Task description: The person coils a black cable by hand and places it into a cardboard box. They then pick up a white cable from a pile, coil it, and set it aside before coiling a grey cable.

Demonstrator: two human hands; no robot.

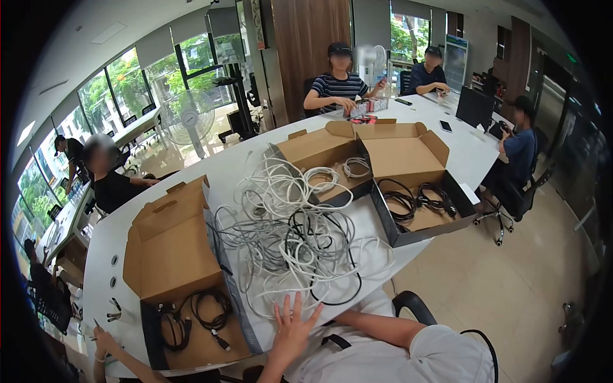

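My left hand (292, 329) lies with its fingers spread at the near table edge, its fingertips beside a white cable loop; nothing is held in it. My right forearm reaches toward the table edge, but the hand itself is hidden. In front of my left hand spreads a large tangle of white and grey cables (297, 236), with a black cable (359, 277) running through it. To the left, an open cardboard box (169, 255) holds coiled black cables (211, 313). Another open box (415, 233) at the right holds black coils, and the box (313, 147) beside it holds light-coloured coils.
A co-worker's hands (104, 341) are at the lower left, near small cable pieces (113, 311). Other people sit around the table (105, 249). A phone (446, 126) and monitor (475, 110) are at the far right. An office chair (414, 306) stands by my right arm.
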